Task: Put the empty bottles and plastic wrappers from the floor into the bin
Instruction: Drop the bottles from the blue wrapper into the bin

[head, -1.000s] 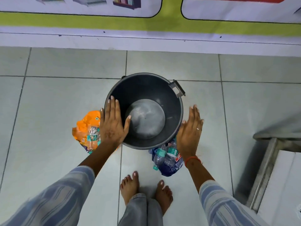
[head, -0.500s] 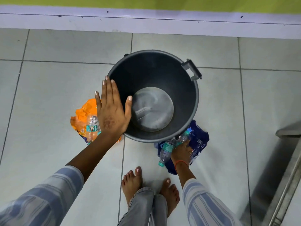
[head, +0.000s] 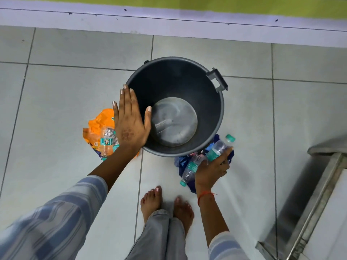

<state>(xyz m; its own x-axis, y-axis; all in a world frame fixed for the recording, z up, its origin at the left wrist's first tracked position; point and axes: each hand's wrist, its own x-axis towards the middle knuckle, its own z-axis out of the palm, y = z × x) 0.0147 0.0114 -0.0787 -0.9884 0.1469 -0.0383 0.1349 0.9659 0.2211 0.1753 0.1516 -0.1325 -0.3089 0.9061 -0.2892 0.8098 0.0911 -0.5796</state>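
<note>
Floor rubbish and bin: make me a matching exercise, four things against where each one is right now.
Things:
1. bin
2. orange wrapper
3. blue wrapper
4. green-capped bottle

Places or states:
A. lifted, gripped in the right hand
B. on the floor under a bottle, on the left hand's side of the bin
C. upright, nothing inside
D. on the floor by the near right edge of the bin, with a bottle lying on it

Pairs: 1-C, 2-B, 3-D, 4-A
</note>
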